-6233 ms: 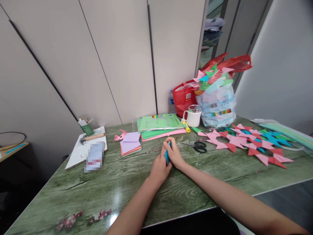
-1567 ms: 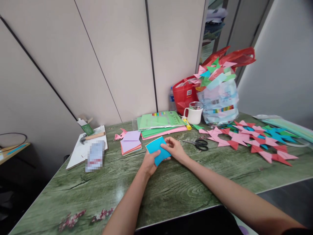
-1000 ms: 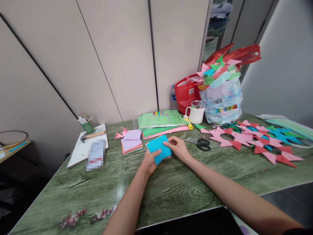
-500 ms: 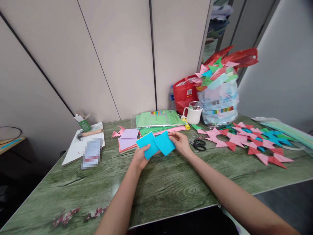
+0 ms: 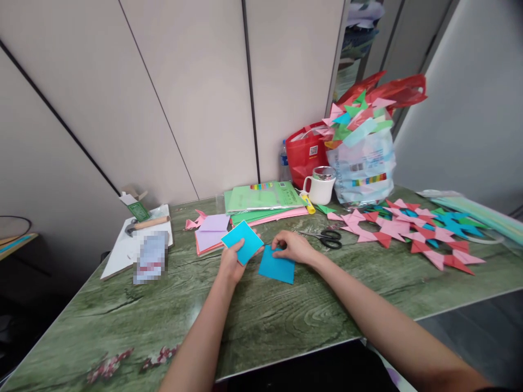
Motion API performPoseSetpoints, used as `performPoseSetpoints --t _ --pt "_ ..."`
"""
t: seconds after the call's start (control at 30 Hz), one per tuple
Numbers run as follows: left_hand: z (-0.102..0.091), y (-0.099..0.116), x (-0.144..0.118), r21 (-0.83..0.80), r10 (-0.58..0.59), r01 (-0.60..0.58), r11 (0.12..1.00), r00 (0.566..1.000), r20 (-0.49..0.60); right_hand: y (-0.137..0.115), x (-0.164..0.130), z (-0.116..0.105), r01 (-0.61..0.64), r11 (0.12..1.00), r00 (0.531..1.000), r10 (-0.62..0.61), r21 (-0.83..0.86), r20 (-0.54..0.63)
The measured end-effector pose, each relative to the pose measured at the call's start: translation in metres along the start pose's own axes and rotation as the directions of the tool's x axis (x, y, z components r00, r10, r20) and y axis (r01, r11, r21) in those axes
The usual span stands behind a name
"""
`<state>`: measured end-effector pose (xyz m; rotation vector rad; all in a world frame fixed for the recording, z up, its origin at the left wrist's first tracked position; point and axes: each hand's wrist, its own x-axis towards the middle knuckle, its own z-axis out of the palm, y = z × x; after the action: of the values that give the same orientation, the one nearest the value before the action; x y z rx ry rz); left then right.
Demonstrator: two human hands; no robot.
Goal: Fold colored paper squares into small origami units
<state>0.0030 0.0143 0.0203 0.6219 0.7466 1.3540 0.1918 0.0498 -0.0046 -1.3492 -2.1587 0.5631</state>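
A blue paper square with pale edges, perhaps a small stack (image 5: 245, 243), is gripped in my left hand (image 5: 231, 264), thumb on top. My right hand (image 5: 294, 247) pinches the upper edge of a second blue paper square (image 5: 278, 268), which hangs low over the table, apart from the first. Whether its bottom edge touches the table I cannot tell. Just right of my right hand lie black-handled scissors (image 5: 330, 238). Behind my left hand rests a pile of lilac and pink paper squares (image 5: 210, 237).
Green paper packs (image 5: 261, 197) lie at the back beside a glue stick (image 5: 308, 204) and a white mug (image 5: 321, 186). Folded pink and red paper pieces (image 5: 392, 228) spread rightward below a stuffed plastic bag (image 5: 363, 163). A hammer (image 5: 149, 224) lies on a white board at left.
The right-hand blue square has come away from the left-hand paper and moved down toward the table. My left hand stays nearly in place. The view has shifted slightly.
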Motion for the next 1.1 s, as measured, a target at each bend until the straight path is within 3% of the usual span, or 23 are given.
performPoseSetpoints --t 0.13,0.23,0.3,0.47,0.8,0.97,1.1 --pt "0.005 -0.005 -0.004 0.004 -0.061 0.061 0.998 0.998 0.027 -0.006 0.005 0.003 0.069 0.950 0.995 -0.041 0.306 -0.096" --pt "0.008 -0.010 -0.006 0.013 -0.099 0.098 0.995 0.995 0.010 -0.012 0.008 0.010 0.088 0.796 0.985 0.021 0.599 -0.172" --pt "0.010 -0.014 -0.008 0.027 -0.128 0.128 0.991 0.992 0.003 -0.015 0.008 0.014 0.089 0.728 0.987 0.030 0.680 -0.161" --pt "0.014 -0.021 -0.012 0.070 -0.187 0.185 0.980 0.982 0.024 -0.017 0.005 0.017 0.107 0.725 0.992 -0.028 0.681 -0.127" --pt "0.007 -0.021 -0.008 0.063 -0.099 0.095 0.993 0.992 0.075 -0.011 0.006 0.009 0.109 0.637 0.943 0.177 0.763 -0.282" --pt "0.005 -0.015 -0.004 0.043 -0.016 0.014 0.999 0.998 0.054 -0.003 0.008 0.006 0.164 0.760 0.859 0.203 0.629 -0.469" --pt "0.003 -0.006 -0.002 0.018 0.061 -0.061 0.998 0.998 0.005 0.003 0.012 0.009 0.092 0.817 0.847 0.236 0.569 -0.476"
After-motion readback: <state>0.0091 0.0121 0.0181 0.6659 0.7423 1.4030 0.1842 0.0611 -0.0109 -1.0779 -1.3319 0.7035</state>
